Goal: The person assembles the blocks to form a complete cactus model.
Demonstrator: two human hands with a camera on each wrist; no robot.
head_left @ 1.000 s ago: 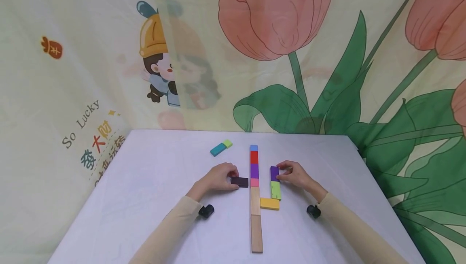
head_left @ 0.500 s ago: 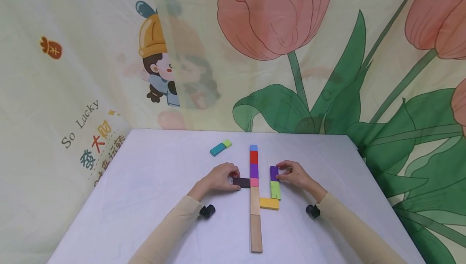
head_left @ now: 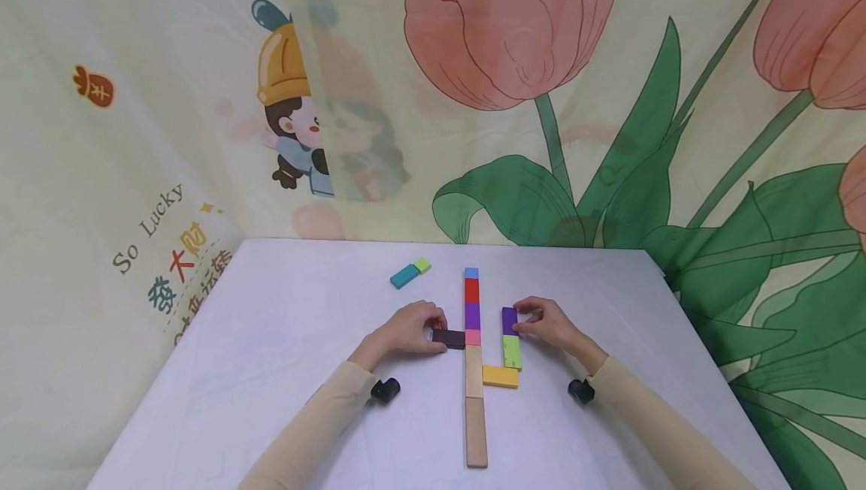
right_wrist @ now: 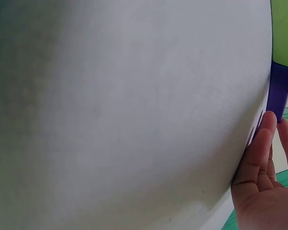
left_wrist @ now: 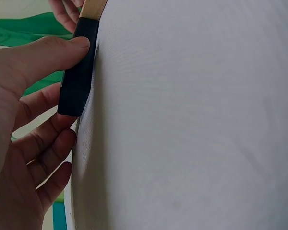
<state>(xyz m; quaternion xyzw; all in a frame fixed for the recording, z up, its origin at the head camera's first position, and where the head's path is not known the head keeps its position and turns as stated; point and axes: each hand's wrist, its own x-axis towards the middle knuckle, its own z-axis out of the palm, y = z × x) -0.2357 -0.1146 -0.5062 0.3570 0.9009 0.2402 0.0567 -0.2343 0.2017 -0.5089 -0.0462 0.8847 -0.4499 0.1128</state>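
My left hand (head_left: 409,328) pinches a black block (head_left: 449,339) between thumb and fingers, and the block's far end meets the left side of a long column of blocks. In the left wrist view the thumb lies along the black block (left_wrist: 79,72), flat on the table. My right hand (head_left: 546,322) holds a dark purple block (head_left: 510,321) with thumb and fingertips at its right side and far end. That block sits end to end with a lime green block (head_left: 512,352). Below the green one, a yellow block (head_left: 501,376) juts right from the column.
From far to near the column runs blue, red block (head_left: 471,291), purple, pink block (head_left: 473,337), then two wooden blocks (head_left: 476,432). At the back left lie a teal block (head_left: 404,276) and a small green block (head_left: 422,265). A printed curtain (head_left: 379,99) hangs behind the white table (head_left: 257,325).
My left hand has slid the black block a little to the right, closing the gap to the column. The right hand stays at the dark purple block.
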